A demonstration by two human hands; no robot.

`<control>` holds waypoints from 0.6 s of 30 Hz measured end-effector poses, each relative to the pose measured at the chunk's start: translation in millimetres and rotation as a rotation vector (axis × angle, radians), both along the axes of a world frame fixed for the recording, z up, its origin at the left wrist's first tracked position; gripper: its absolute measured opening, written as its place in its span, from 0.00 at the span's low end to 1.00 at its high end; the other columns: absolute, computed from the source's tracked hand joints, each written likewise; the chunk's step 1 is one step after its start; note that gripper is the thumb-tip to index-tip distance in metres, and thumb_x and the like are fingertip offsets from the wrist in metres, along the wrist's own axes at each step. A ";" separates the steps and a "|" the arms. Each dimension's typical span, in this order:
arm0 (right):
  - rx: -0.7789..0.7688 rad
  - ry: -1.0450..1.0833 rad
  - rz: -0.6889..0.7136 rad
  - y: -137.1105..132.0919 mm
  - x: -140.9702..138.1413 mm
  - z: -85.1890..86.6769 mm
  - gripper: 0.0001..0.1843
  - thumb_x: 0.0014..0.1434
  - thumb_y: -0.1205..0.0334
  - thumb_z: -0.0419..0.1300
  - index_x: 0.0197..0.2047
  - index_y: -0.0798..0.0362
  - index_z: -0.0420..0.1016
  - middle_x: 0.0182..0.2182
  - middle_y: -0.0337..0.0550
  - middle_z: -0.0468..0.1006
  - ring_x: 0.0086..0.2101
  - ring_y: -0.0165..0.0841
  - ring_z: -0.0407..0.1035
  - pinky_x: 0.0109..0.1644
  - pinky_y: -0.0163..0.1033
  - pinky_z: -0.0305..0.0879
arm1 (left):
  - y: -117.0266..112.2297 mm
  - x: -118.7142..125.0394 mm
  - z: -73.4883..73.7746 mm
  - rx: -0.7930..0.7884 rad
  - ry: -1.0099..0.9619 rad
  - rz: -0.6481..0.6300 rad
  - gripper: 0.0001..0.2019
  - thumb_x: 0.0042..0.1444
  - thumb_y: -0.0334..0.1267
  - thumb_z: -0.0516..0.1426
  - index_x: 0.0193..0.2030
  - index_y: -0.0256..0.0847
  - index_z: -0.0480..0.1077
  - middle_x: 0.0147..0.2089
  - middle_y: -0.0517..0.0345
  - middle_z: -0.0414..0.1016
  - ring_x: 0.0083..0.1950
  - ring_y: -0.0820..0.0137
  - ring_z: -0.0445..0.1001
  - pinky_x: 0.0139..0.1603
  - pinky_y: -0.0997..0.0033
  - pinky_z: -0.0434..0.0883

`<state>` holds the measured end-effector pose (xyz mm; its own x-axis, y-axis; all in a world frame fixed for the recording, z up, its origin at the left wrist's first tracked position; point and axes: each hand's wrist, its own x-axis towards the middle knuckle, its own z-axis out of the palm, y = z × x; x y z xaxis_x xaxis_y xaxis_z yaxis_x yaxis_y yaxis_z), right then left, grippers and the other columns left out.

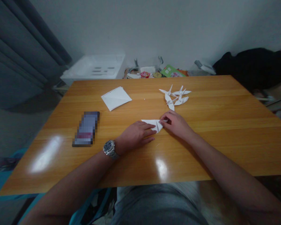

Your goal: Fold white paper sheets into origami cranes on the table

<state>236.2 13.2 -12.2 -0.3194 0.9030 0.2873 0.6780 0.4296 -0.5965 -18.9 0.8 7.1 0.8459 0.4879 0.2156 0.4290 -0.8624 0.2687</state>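
A small white folded paper (157, 126), roughly triangular, lies on the wooden table in front of me. My left hand (138, 134), with a metal watch on the wrist, rests flat with fingers stretched over the paper's left part. At the paper's right corner, the thumb and fingers of my right hand (175, 123) are pinched on its edge. Just beyond my right hand stand several white paper cranes (170, 102) in a cluster. Part of the folded paper is hidden under my left fingers.
A stack of white note paper (117, 98) lies at the back left of the table (224, 125). Nearer on the left is a phone (86, 128). Behind the table's far edge are a white plastic tray (93, 67) and a green packet (172, 71).
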 end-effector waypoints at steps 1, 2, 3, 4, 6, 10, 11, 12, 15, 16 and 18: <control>0.002 -0.002 -0.005 -0.1 -0.3 -0.5 0.03 0.64 0.62 0.63 0.36 0.51 0.75 0.36 0.44 0.74 0.37 0.37 0.70 0.41 0.42 0.67 | 0.1 0.0 0.1 -0.001 0.004 0.001 0.16 0.70 0.45 0.54 0.59 0.45 0.75 0.62 0.49 0.75 0.58 0.60 0.76 0.59 0.55 0.72; 0.004 -0.005 -0.009 -0.1 -0.6 -1.0 0.03 0.64 0.62 0.63 0.36 0.51 0.75 0.36 0.44 0.74 0.37 0.37 0.70 0.41 0.42 0.67 | 0.3 0.0 0.2 -0.002 0.009 0.000 0.16 0.70 0.45 0.54 0.59 0.45 0.75 0.62 0.49 0.75 0.58 0.60 0.76 0.60 0.55 0.71; 0.004 -0.009 -0.014 0.0 -1.0 -1.5 0.03 0.64 0.62 0.63 0.36 0.51 0.75 0.36 0.44 0.74 0.37 0.37 0.70 0.41 0.42 0.67 | 0.4 -0.1 0.4 -0.003 0.016 -0.002 0.16 0.70 0.45 0.54 0.59 0.45 0.75 0.62 0.49 0.75 0.58 0.59 0.76 0.60 0.55 0.71; 0.004 -0.014 -0.020 0.1 -1.4 -1.8 0.03 0.64 0.62 0.63 0.36 0.51 0.75 0.36 0.44 0.74 0.37 0.37 0.70 0.41 0.42 0.67 | 0.4 -0.2 0.6 -0.003 0.021 -0.004 0.16 0.70 0.45 0.54 0.59 0.44 0.75 0.63 0.50 0.75 0.58 0.59 0.76 0.60 0.55 0.71; 0.001 -0.025 -0.031 0.3 -2.4 -2.2 0.03 0.64 0.63 0.63 0.36 0.51 0.75 0.36 0.44 0.73 0.37 0.37 0.70 0.41 0.42 0.66 | 0.4 -0.7 1.1 -0.011 0.026 -0.002 0.16 0.71 0.45 0.54 0.59 0.43 0.74 0.63 0.50 0.75 0.58 0.59 0.76 0.61 0.55 0.71; 0.004 -0.037 -0.049 0.6 -5.2 -1.9 0.04 0.63 0.63 0.63 0.35 0.51 0.74 0.36 0.44 0.73 0.38 0.38 0.70 0.42 0.43 0.66 | -0.3 -2.4 1.1 -0.044 0.028 0.024 0.16 0.71 0.45 0.53 0.59 0.43 0.75 0.64 0.51 0.74 0.57 0.60 0.77 0.60 0.57 0.73; 0.006 -0.037 -0.052 0.5 -5.8 -1.8 0.04 0.63 0.64 0.64 0.35 0.51 0.74 0.36 0.44 0.73 0.38 0.38 0.70 0.42 0.43 0.66 | -0.5 -2.9 0.9 -0.050 0.029 0.031 0.16 0.71 0.45 0.53 0.59 0.43 0.75 0.64 0.51 0.74 0.57 0.61 0.77 0.59 0.57 0.74; 0.010 -0.037 -0.054 0.5 -6.4 -1.9 0.04 0.63 0.64 0.64 0.35 0.51 0.74 0.36 0.44 0.73 0.38 0.38 0.70 0.42 0.43 0.66 | -0.6 -3.3 0.7 -0.052 0.028 0.036 0.16 0.71 0.45 0.53 0.59 0.43 0.75 0.64 0.52 0.74 0.57 0.61 0.78 0.59 0.57 0.74; 0.014 -0.037 -0.061 0.5 -8.1 -2.8 0.04 0.63 0.63 0.64 0.35 0.51 0.74 0.36 0.45 0.73 0.38 0.39 0.70 0.42 0.43 0.66 | -0.9 -4.0 0.2 -0.049 0.026 0.041 0.16 0.71 0.45 0.53 0.58 0.44 0.75 0.64 0.53 0.74 0.57 0.61 0.78 0.58 0.58 0.75; 0.014 -0.040 -0.065 0.5 -8.6 -3.2 0.04 0.63 0.63 0.64 0.35 0.51 0.74 0.36 0.45 0.73 0.38 0.39 0.70 0.42 0.43 0.66 | -1.0 -4.1 0.1 -0.049 0.026 0.040 0.16 0.71 0.45 0.53 0.58 0.44 0.75 0.64 0.53 0.74 0.57 0.61 0.78 0.58 0.58 0.75; 0.023 -0.053 -0.074 0.6 -9.7 -4.0 0.04 0.63 0.63 0.64 0.35 0.51 0.74 0.36 0.45 0.73 0.39 0.39 0.70 0.43 0.43 0.66 | -0.9 -4.3 -0.2 -0.052 0.026 0.037 0.17 0.71 0.45 0.52 0.58 0.43 0.75 0.64 0.53 0.74 0.57 0.61 0.78 0.59 0.58 0.75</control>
